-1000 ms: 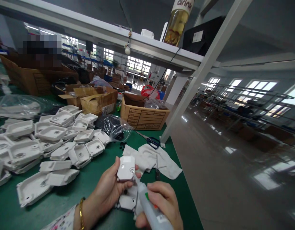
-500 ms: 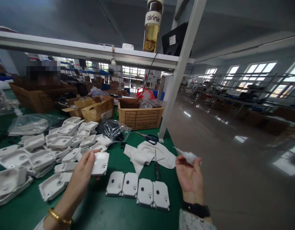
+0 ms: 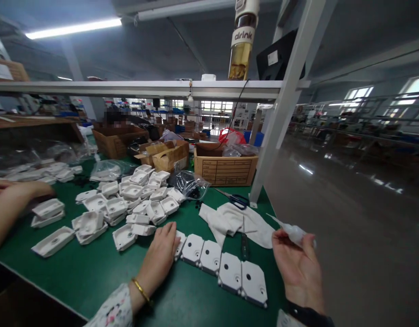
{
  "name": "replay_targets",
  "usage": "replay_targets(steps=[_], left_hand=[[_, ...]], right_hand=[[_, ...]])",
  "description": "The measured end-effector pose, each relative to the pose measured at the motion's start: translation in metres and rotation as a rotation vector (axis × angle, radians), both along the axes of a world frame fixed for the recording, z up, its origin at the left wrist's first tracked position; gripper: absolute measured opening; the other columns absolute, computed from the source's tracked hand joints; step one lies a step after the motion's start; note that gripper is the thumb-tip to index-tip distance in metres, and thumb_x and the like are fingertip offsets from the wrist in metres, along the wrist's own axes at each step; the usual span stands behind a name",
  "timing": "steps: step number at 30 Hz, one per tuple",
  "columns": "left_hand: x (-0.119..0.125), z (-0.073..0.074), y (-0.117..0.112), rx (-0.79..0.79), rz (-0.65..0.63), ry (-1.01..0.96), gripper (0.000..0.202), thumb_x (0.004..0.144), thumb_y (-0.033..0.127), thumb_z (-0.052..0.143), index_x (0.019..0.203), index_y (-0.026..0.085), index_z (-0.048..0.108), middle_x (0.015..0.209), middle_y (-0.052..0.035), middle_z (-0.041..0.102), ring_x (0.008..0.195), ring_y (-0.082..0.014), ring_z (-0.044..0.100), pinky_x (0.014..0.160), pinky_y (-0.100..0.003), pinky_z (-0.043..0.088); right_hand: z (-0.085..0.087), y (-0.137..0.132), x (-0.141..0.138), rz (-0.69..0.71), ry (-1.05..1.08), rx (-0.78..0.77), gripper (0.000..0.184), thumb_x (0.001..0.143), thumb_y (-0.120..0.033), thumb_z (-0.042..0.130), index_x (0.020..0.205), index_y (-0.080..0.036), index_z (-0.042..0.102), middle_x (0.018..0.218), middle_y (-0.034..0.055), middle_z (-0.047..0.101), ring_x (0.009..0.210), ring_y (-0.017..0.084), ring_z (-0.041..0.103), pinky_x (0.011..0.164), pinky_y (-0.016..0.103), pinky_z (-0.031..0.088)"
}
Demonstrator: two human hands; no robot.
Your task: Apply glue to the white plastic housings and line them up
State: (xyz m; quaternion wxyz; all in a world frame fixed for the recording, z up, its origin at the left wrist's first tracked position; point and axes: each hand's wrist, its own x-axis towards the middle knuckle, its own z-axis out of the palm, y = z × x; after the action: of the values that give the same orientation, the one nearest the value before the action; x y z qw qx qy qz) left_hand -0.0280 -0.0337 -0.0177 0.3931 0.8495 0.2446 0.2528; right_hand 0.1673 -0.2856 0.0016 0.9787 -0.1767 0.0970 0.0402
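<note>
My left hand point(image 3: 160, 254) is closed around a white plastic cover point(image 3: 179, 244), which rests on the green table at the left end of a row. My fingers hide most of that cover. Several similar white covers point(image 3: 230, 272) lie beside it, each with a dark round spot. My right hand point(image 3: 294, 263), palm up at the table's right edge, grips a small translucent squeeze bottle point(image 3: 294, 232) whose thin tapered nozzle points up and left. Between my hands lie a dark-handled screwdriver point(image 3: 244, 247) and a crumpled white cloth point(image 3: 229, 220).
A pile of white plastic housings point(image 3: 130, 190) covers the table's middle left. Another person's arm point(image 3: 15, 197) reaches in from the left. Scissors point(image 3: 238, 200), a clear bag point(image 3: 189, 184) and a cardboard box point(image 3: 226, 168) lie further back. A shelf post point(image 3: 263, 159) rises at the right.
My left hand has lowered the white cover from the air to the row's left end. My right hand still holds the bottle. The view has swung left, bringing another person's arm into sight.
</note>
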Motion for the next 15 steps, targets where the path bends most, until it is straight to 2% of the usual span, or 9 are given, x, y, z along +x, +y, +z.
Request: replay_targets(steps=[4, 8, 10, 12, 15], left_hand=[[-0.011, 0.011, 0.006, 0.237, 0.004, -0.011, 0.033, 0.081, 0.034, 0.055, 0.11, 0.019, 0.062, 0.134, -0.0138, 0.048, 0.127, -0.0335, 0.034, 0.11, -0.046, 0.019], [-0.032, 0.013, 0.042, 0.612, 0.078, 0.161, 0.041, 0.073, 0.017, 0.055, 0.114, 0.016, 0.058, 0.139, -0.0169, 0.041, 0.132, -0.0386, 0.027, 0.108, -0.056, 0.015], [-0.042, 0.013, 0.064, 0.731, 0.068, 0.237, 0.042, 0.071, 0.01, 0.05, 0.111, 0.017, 0.06, 0.137, -0.016, 0.045, 0.133, -0.0379, 0.028, 0.109, -0.057, 0.012], [-0.047, 0.016, 0.082, 0.722, 0.041, 0.258, 0.031, 0.072, 0.012, 0.05, 0.097, 0.02, 0.066, 0.131, -0.0133, 0.052, 0.13, -0.0368, 0.034, 0.109, -0.055, 0.016], [-0.045, 0.032, 0.094, 0.487, -0.014, 0.176, 0.016, 0.073, 0.028, 0.063, 0.086, 0.024, 0.069, 0.117, -0.0095, 0.062, 0.12, -0.037, 0.046, 0.104, -0.05, 0.031]], right_hand=[[0.002, 0.001, 0.0, 0.004, 0.017, -0.001, 0.02, 0.077, -0.027, 0.071, 0.082, -0.018, 0.053, 0.081, -0.001, 0.054, 0.068, 0.012, 0.056, 0.055, 0.026, 0.055], [0.005, 0.003, -0.003, 0.012, 0.029, 0.012, 0.02, 0.075, -0.025, 0.072, 0.081, -0.019, 0.054, 0.082, -0.0007, 0.056, 0.069, 0.012, 0.056, 0.056, 0.026, 0.055], [0.005, 0.003, -0.004, 0.028, 0.057, 0.04, 0.022, 0.072, -0.024, 0.074, 0.081, -0.019, 0.055, 0.081, -0.0009, 0.056, 0.068, 0.012, 0.056, 0.056, 0.026, 0.055], [0.003, 0.003, -0.004, 0.059, 0.079, 0.067, 0.025, 0.069, -0.025, 0.077, 0.081, -0.019, 0.056, 0.082, -0.0012, 0.057, 0.069, 0.013, 0.057, 0.056, 0.027, 0.055], [-0.004, 0.004, -0.001, 0.107, 0.104, 0.094, 0.032, 0.063, -0.026, 0.08, 0.084, -0.02, 0.057, 0.085, -0.0011, 0.06, 0.071, 0.014, 0.059, 0.056, 0.029, 0.056]])
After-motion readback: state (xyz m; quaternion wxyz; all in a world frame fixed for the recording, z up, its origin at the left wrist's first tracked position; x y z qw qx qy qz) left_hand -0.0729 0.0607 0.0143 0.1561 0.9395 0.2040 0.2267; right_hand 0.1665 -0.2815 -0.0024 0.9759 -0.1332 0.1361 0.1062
